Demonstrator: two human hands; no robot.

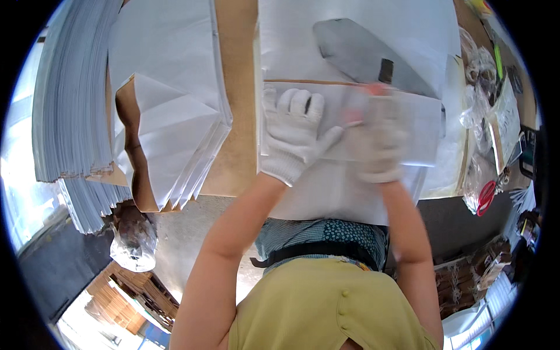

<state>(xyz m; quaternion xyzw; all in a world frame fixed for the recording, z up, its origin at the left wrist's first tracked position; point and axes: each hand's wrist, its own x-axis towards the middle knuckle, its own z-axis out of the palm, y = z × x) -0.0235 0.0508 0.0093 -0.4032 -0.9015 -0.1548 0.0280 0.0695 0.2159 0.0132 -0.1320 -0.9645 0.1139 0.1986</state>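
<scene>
My left hand [294, 125], in a white knit glove, lies flat with its fingers spread on a folded white paper sheet [417, 128]. That sheet has a brown edge along its far side. On its right half is my right hand [380, 137], also gloved and smeared by motion. Its fingers look curled around something with blurred reddish parts, whose kind I cannot make out. More white paper [338, 189] hangs over the table's near edge, against my front. Just beyond the fold, a grey elongated flat piece [364, 49] with a dark rectangle on it lies on white sheets.
Left of my hands, folded white paper sacks [169, 125] with brown insides lie on the brown table [238, 87]. A tall stack of grey-white sheets [73, 93] stands farther left. Clear plastic bags [479, 76] and red-handled scissors [486, 197] are at the right edge.
</scene>
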